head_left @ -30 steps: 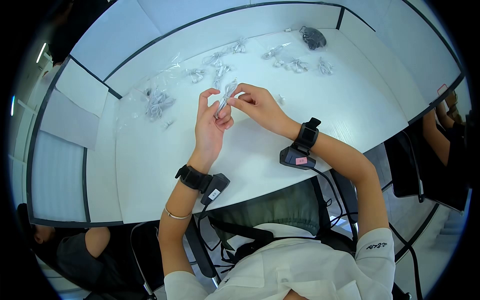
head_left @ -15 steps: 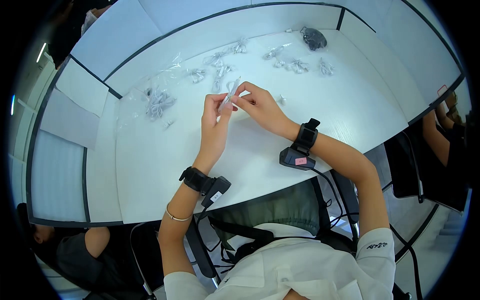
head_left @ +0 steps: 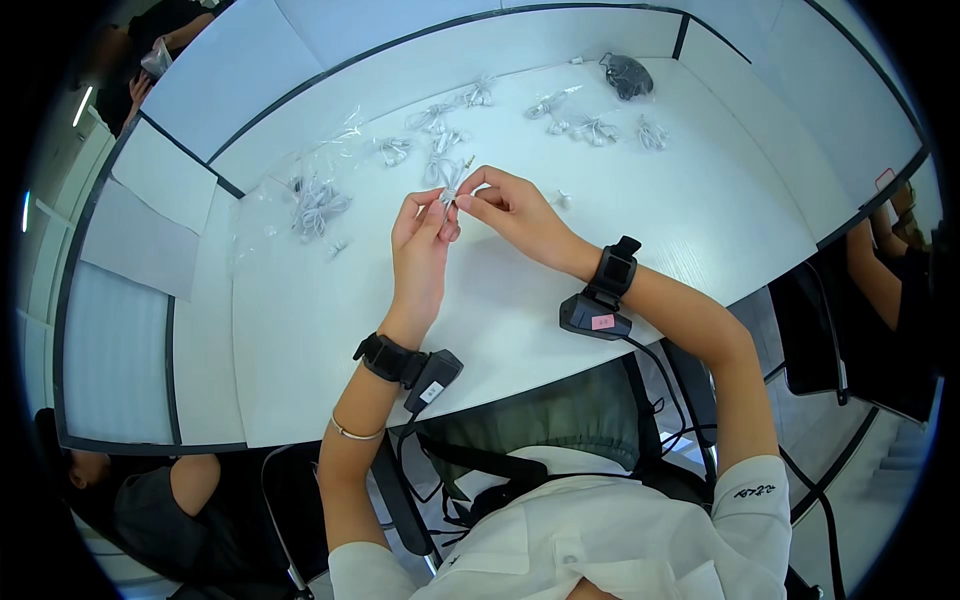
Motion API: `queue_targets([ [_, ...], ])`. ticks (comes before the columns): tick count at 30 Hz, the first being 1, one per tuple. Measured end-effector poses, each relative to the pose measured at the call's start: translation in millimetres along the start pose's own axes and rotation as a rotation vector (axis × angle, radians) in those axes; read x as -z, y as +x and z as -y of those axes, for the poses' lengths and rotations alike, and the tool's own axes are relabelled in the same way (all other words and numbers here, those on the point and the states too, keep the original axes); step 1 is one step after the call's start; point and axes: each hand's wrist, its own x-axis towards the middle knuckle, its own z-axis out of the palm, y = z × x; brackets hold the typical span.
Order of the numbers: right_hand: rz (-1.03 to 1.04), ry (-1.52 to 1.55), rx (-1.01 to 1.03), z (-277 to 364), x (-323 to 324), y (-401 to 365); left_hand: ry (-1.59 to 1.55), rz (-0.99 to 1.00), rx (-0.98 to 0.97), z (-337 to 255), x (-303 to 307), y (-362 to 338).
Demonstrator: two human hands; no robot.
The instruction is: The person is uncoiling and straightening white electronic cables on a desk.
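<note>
A small bundle of white cable [head_left: 450,188] is held up over the middle of the table, its metal plug tip pointing up and away. My left hand [head_left: 422,235] pinches the bundle from the left and below. From the right, my right hand [head_left: 512,208] has thumb and forefinger closed at the bundle's side. The fingertips of both hands nearly meet around it. Just beyond them lie more coiled white cables [head_left: 428,120], and a small white piece [head_left: 564,200] rests to the right of my right hand.
White cables in clear plastic [head_left: 318,205] lie at the left, with a small piece [head_left: 338,247] nearby. Other coils [head_left: 597,131] and a dark bundle [head_left: 628,77] sit at the back right. Low partitions [head_left: 480,45] border the white table [head_left: 330,350]. Other people are beyond them.
The cable bundle and my left hand have shifted slightly left, and the bundle has turned more upright. My right fingers moved slightly left. At the upper left, another person's hands have come further into view.
</note>
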Motion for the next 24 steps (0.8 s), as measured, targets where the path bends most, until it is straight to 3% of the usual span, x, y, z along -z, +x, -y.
queue_targets([
  [10, 0.077, 0.022, -0.065, -2, 5, 2, -0.150, 0.008, 0.075, 3, 7, 1],
  [13, 0.004, 0.136, 0.038, -9, -1, 3, -0.207, 0.114, 0.133, 1, 10, 2],
  [16, 0.000, 0.029, -0.038, -4, 3, 0, -0.248, 0.188, 0.200, 1, 16, 6],
  [24, -0.001, -0.012, 0.034, -11, 5, 3, -0.041, 0.252, 0.140, -2, 13, 7],
])
